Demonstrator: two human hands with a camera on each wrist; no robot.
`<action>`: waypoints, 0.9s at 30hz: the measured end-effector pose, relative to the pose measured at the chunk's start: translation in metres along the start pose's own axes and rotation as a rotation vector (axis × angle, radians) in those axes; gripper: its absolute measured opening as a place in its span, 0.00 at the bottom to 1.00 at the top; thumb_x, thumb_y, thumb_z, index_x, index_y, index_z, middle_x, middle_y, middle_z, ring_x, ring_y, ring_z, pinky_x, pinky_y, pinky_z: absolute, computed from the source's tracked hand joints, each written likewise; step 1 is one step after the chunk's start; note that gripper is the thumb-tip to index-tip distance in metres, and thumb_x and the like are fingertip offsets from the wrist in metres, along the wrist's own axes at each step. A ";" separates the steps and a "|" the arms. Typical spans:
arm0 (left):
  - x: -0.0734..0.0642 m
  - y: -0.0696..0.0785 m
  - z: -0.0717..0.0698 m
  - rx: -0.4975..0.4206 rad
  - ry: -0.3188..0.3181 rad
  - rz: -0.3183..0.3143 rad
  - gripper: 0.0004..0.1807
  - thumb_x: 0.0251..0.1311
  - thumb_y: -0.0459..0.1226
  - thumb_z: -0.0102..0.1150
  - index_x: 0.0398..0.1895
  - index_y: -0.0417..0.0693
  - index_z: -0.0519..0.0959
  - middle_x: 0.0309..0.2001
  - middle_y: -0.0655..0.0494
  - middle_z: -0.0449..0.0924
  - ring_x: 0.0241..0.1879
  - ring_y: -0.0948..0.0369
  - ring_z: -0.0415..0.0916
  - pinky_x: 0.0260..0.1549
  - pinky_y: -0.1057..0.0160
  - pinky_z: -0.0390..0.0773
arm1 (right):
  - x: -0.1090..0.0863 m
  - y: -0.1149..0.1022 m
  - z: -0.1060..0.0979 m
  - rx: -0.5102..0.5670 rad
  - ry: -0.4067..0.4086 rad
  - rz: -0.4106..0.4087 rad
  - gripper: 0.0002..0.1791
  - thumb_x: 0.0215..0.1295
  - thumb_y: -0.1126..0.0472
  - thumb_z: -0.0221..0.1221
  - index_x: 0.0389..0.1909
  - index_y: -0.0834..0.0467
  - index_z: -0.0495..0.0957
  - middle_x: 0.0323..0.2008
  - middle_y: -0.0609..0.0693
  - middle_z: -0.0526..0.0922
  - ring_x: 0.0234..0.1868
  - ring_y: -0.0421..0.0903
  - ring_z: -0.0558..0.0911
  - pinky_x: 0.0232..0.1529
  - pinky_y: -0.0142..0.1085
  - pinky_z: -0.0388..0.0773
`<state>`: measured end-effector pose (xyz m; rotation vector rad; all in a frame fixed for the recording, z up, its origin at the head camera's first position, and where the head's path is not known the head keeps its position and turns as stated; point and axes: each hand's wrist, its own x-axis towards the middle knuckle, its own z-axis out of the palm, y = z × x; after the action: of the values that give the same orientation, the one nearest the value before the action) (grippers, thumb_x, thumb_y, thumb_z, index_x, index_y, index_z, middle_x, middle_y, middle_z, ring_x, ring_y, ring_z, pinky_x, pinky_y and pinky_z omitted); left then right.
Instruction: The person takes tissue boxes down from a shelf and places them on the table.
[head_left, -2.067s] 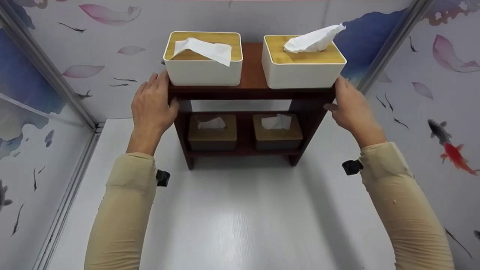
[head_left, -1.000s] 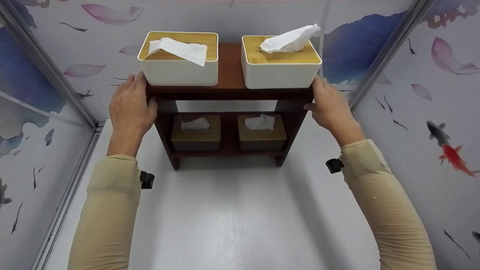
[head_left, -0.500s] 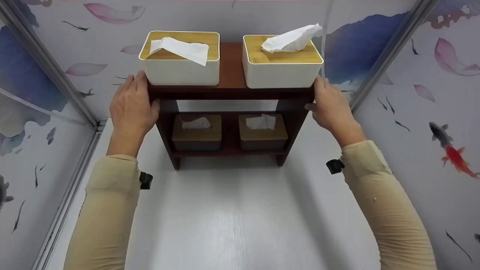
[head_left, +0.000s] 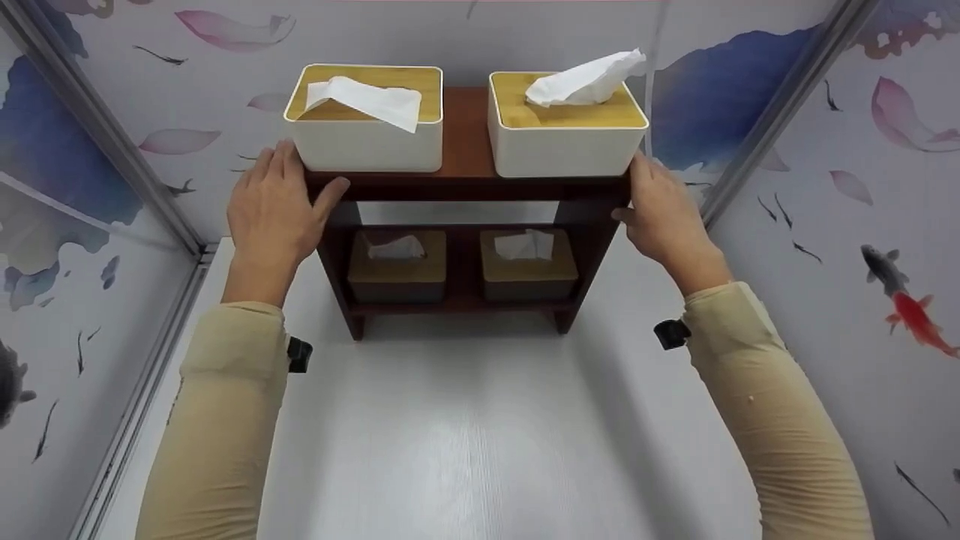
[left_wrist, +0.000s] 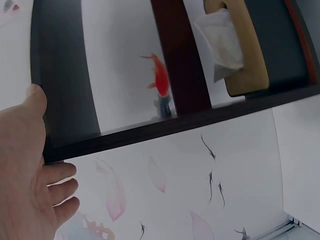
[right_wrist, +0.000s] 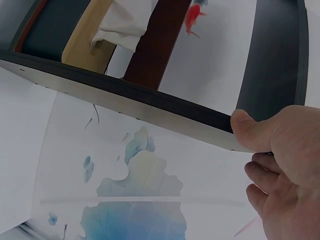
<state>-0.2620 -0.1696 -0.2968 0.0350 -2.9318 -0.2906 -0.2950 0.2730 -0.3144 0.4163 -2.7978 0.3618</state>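
Note:
A dark red-brown wooden shelf (head_left: 466, 142) with two tiers stands ahead of me. Two white tissue boxes, a left one (head_left: 365, 145) and a right one (head_left: 568, 152), sit on its top board. Their bamboo lids have tissues sticking out. My left hand (head_left: 271, 214) rests at the shelf's left top corner, thumb spread out straight by the front edge. At the opposite corner my right hand (head_left: 667, 217) grips the shelf, its thumb in front and fingers along the side. The wrist views show both corners from below.
Two more tissue boxes, a left one (head_left: 397, 287) and a right one (head_left: 529, 287), stand on the lower tier. White walls painted with fish and petals (head_left: 180, 141) enclose the back and sides. The shelf's feet stand on a glossy pale floor (head_left: 465, 435).
Shelf, boxes and both hands have shifted left since the oldest frame. During the last half second they stay almost still, while my left thumb has swung up and outward from the shelf's side.

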 end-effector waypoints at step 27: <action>-0.001 0.004 0.011 -0.008 0.148 -0.005 0.50 0.66 0.69 0.31 0.76 0.40 0.51 0.75 0.43 0.57 0.74 0.45 0.53 0.76 0.50 0.51 | 0.035 -0.008 -0.079 0.247 -0.149 0.046 0.54 0.65 0.24 0.38 0.78 0.57 0.34 0.79 0.58 0.37 0.79 0.57 0.39 0.78 0.57 0.36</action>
<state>-0.2633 -0.1636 -0.3063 0.0595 -2.7836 -0.2879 -0.3049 0.2801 -0.2285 0.4494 -2.9203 0.7199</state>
